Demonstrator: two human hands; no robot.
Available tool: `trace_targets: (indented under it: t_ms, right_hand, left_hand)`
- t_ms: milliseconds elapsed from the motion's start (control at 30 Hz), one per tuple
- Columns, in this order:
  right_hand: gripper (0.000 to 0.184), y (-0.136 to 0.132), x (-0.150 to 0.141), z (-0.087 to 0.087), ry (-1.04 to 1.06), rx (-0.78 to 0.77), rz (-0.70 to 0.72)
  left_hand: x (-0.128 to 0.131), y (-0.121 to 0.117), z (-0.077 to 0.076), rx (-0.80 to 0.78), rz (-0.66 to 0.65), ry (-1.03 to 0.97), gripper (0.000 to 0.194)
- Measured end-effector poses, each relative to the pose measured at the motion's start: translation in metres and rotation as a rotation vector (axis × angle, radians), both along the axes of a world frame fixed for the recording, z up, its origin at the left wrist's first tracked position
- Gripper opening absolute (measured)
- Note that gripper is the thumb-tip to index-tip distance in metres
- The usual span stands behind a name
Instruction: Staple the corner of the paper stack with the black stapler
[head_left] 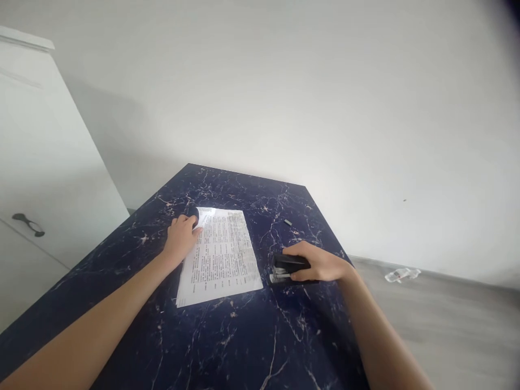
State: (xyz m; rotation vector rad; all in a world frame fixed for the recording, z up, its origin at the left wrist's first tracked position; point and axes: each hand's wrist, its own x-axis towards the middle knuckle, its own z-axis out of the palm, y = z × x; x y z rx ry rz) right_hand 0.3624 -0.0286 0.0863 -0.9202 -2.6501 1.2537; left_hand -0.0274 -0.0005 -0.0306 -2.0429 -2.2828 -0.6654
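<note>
Printed paper [223,254] lies on the dark blue marbled table, its upper left corner curled and catching light. My left hand [181,236] is closed at the paper's left edge, with the thumb over the margin. A small dark shape beside those fingertips cannot be made out. To the right of the paper, my right hand [319,261] wraps round a black stapler [289,264] from its right side. The stapler rests on the table with its front facing the paper, a small gap between them.
A small grey-green strip [287,222] lies beyond the stapler on the marbled table [227,352]. A white cabinet [44,146] with a dark handle [28,224] stands at left. The wall borders the table's far edge. Clear crumpled plastic [402,274] lies on the floor at right.
</note>
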Motion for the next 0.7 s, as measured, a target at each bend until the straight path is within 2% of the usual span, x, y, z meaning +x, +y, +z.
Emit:
trace_targets:
  t_ms: [67, 100, 167, 267, 367, 433, 500, 633, 700]
  right_hand:
    - [0.020, -0.002, -0.015, 0.004, 0.099, -0.024, -0.191]
    - [0.023, -0.003, -0.030, 0.001, 0.136, 0.008, -0.303]
    - [0.026, -0.004, -0.069, -0.011, 0.120, 0.106, -0.412]
    - [0.021, 0.004, -0.127, -0.037, 0.081, 0.236, -0.419]
    - [0.019, 0.010, -0.156, -0.055, 0.085, 0.330, -0.417]
    - [0.020, 0.002, -0.154, -0.062, 0.077, 0.332, -0.430]
    - [0.023, -0.016, -0.139, -0.065, 0.064, 0.304, -0.460]
    - [0.034, -0.067, -0.087, -0.066, 0.097, 0.260, -0.556]
    - [0.038, -0.087, -0.055, -0.067, 0.099, 0.242, -0.650]
  left_hand:
    - [-0.001, 0.001, -0.001, -0.013, -0.011, -0.026, 0.028]
    - [-0.001, 0.001, -0.002, -0.015, -0.012, -0.032, 0.028]
    - [0.000, 0.001, -0.001, -0.016, -0.007, -0.029, 0.028]
    - [-0.001, 0.001, 0.002, -0.025, 0.003, -0.039, 0.033]
    - [-0.004, 0.002, 0.008, 0.056, 0.030, -0.173, 0.043]
    - [-0.006, 0.003, 0.011, 0.130, 0.056, -0.277, 0.044]
    - [-0.006, 0.002, 0.012, 0.145, 0.079, -0.335, 0.043]
    - [0.000, 0.000, 0.013, 0.075, 0.108, -0.358, 0.043]
    - [0.002, 0.000, 0.013, 0.043, 0.110, -0.352, 0.043]
